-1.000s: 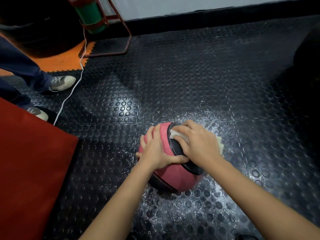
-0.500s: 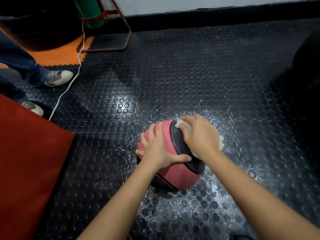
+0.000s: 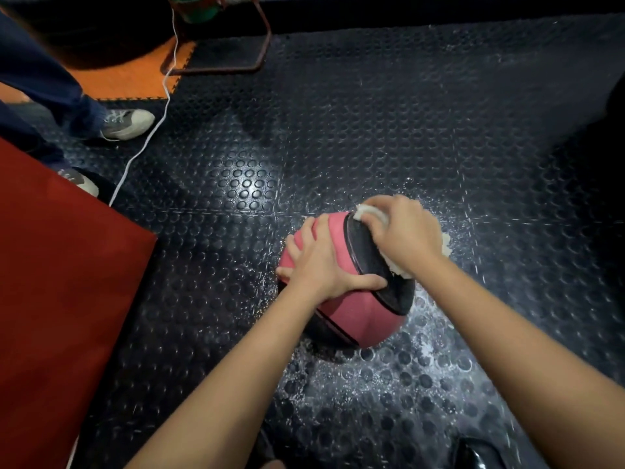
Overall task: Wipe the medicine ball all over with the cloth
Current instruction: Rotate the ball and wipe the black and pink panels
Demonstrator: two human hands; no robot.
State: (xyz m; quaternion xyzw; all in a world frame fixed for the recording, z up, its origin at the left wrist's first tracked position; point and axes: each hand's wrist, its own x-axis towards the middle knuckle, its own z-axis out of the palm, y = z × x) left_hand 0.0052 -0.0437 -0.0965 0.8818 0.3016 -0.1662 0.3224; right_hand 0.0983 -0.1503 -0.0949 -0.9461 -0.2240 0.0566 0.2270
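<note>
Medicine ball (image 3: 351,309) sits under your left hand (image 3: 319,265), spread flat on it; your right hand (image 3: 404,231), nearer its far side, grips the cloth (image 3: 367,211).

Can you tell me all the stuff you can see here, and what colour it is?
ball: 1, pink with black bands, on the floor in the middle
cloth: 1, white, on the ball's far right side under the right hand
floor: 1, black, studded, wet around the ball
mat: 1, red, at left
cord: 1, white, across the floor at left
shoes: 2, grey-white, far left, another person's
left hand: 1, pressing on the ball
right hand: 1, gripping the cloth
</note>
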